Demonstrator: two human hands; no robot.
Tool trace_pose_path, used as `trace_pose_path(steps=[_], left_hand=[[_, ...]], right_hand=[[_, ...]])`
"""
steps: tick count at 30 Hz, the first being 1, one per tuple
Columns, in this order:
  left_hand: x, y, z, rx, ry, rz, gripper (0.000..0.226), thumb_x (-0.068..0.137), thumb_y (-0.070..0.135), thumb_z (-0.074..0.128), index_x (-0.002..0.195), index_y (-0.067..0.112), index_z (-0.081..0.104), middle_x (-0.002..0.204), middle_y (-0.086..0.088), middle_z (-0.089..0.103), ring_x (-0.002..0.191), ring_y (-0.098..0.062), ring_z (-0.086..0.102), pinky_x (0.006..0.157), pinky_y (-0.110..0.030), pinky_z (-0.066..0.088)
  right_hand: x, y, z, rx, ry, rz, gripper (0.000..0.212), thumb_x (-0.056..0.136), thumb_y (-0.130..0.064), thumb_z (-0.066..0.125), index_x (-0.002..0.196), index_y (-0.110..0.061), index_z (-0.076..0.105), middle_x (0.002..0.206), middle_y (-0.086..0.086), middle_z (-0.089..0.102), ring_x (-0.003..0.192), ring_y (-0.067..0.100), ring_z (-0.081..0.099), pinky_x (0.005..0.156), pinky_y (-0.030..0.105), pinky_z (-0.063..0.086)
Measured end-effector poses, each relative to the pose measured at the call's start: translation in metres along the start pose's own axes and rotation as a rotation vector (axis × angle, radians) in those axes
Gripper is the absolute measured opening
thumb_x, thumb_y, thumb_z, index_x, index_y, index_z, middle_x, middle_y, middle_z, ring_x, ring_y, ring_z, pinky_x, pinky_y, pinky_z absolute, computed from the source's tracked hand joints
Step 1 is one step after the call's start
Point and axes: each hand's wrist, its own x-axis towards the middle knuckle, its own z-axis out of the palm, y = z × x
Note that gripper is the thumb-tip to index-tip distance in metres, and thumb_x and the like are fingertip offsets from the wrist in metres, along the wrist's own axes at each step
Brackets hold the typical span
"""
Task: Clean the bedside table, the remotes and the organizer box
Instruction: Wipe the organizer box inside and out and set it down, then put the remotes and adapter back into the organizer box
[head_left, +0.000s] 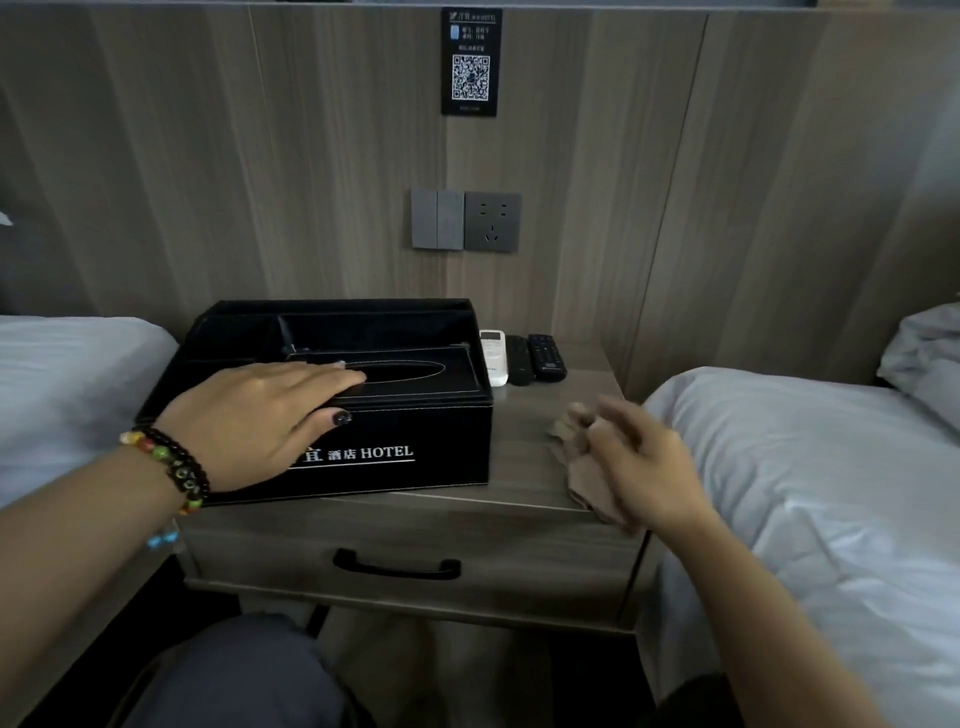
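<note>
A black organizer box (415, 436) marked HOTEL stands on the left of the wooden bedside table (524, 431). My left hand (260, 415) rests flat on its front top, fingers straight, thumb over the front face. My right hand (634, 457), blurred, holds a brownish cloth (576, 467) at the table's front right corner. Behind the box's right end lie a white remote (493, 356) and two black remotes (519, 361) (546, 357), side by side near the wall.
White beds flank the table on the left (67, 395) and right (810, 467). A drawer with a black handle (397, 566) sits below the tabletop. Switches and a socket (465, 221) and a QR sign (470, 62) are on the wall panel.
</note>
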Motion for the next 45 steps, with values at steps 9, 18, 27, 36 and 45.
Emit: trace_pose_path(steps=[9, 18, 27, 36, 45], left_hand=[[-0.002, 0.098, 0.008, -0.261, 0.459, 0.117, 0.046, 0.083, 0.016, 0.051, 0.128, 0.006, 0.048, 0.127, -0.01, 0.056, 0.117, -0.023, 0.051, 0.104, -0.039, 0.036], [0.062, 0.208, 0.053, -0.831, 0.047, -0.298, 0.068, 0.088, 0.034, 0.062, 0.144, 0.027, 0.024, 0.139, 0.014, 0.033, 0.129, 0.001, 0.033, 0.107, -0.018, 0.03], [0.118, 0.198, 0.033, -1.222, 0.164, -0.531, 0.044, 0.065, 0.044, 0.079, 0.1, 0.03, 0.056, 0.099, 0.014, 0.069, 0.094, -0.002, 0.065, 0.088, -0.031, 0.053], [0.136, 0.161, 0.013, -1.635, 0.023, -0.566, 0.033, 0.092, 0.02, 0.045, 0.061, 0.017, 0.058, 0.051, 0.01, 0.055, 0.051, -0.009, 0.051, 0.048, -0.017, 0.039], [0.162, 0.158, -0.002, -1.67, 0.072, -0.719, 0.023, 0.088, 0.006, 0.049, 0.101, 0.009, 0.068, 0.068, 0.001, 0.064, 0.066, -0.016, 0.058, 0.053, -0.022, 0.044]], right_hand=[[-0.025, 0.031, -0.046, -0.179, -0.28, -0.351, 0.072, 0.069, -0.014, 0.071, 0.127, -0.047, 0.043, 0.136, -0.02, 0.044, 0.129, -0.007, 0.037, 0.106, 0.017, 0.035], [-0.012, 0.014, -0.044, -0.356, -0.089, -0.367, 0.03, 0.085, -0.025, 0.067, 0.114, -0.024, 0.058, 0.115, -0.005, 0.065, 0.104, 0.014, 0.061, 0.088, 0.029, 0.048], [0.042, -0.047, -0.069, 0.095, -0.214, -0.099, 0.02, 0.084, -0.025, 0.071, 0.077, -0.007, 0.074, 0.077, 0.015, 0.07, 0.075, 0.018, 0.061, 0.081, 0.04, 0.053], [0.07, -0.055, -0.096, 0.217, -0.233, 0.185, 0.033, 0.086, -0.03, 0.068, 0.094, 0.002, 0.071, 0.082, 0.013, 0.069, 0.07, 0.02, 0.067, 0.062, 0.029, 0.057], [0.09, -0.071, -0.091, 0.169, -0.041, -0.006, 0.039, 0.088, -0.03, 0.068, 0.089, 0.009, 0.068, 0.075, 0.01, 0.065, 0.062, 0.014, 0.066, 0.058, 0.025, 0.058]])
